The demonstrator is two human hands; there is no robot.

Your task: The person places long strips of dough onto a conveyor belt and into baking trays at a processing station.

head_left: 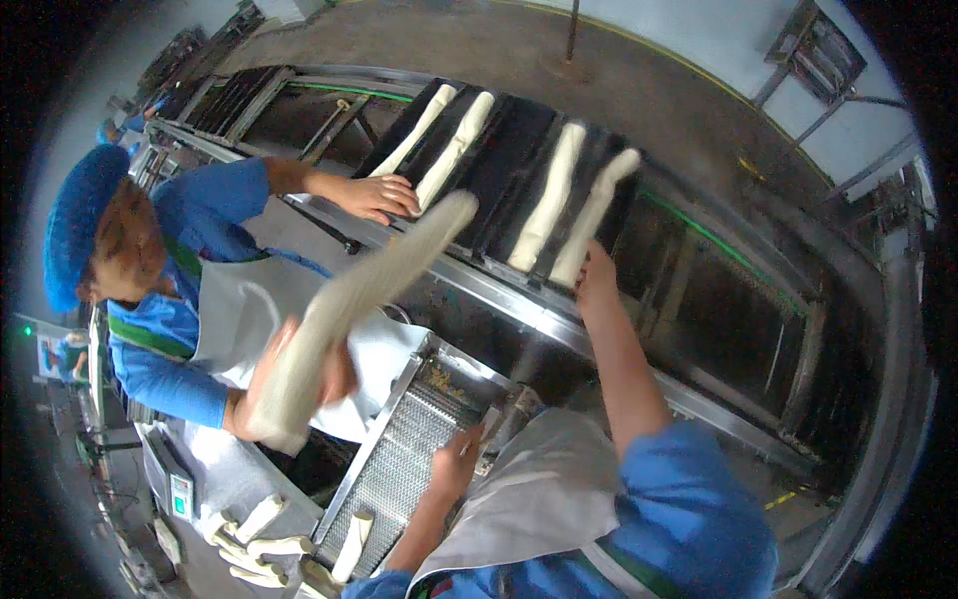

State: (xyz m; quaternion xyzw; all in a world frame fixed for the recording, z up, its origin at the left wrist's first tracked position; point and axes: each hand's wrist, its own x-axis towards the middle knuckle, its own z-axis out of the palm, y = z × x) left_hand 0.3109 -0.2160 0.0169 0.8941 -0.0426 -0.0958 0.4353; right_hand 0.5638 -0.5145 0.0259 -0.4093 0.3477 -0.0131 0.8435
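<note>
At the left a co-worker (235, 285) in a blue cap and pale apron holds up a long dough strip (364, 309), blurred, in one hand; below, a scale (180, 496) and several dough pieces (261, 517) lie on the table (215, 461). The co-worker's other hand (382, 198) rests by the two left strips (454, 150) on the black trays (507, 160). Next comes a metal mesh (404, 464), a dough piece at its near end. Over its right side is the person's left hand (457, 461), fingers curled; I cannot tell whether it grips anything. Farther right lie two more strips on the trays. The person's right hand (597, 275) is at the rightmost strip's near end, seemingly touching it, its grip too hidden to tell.
</note>
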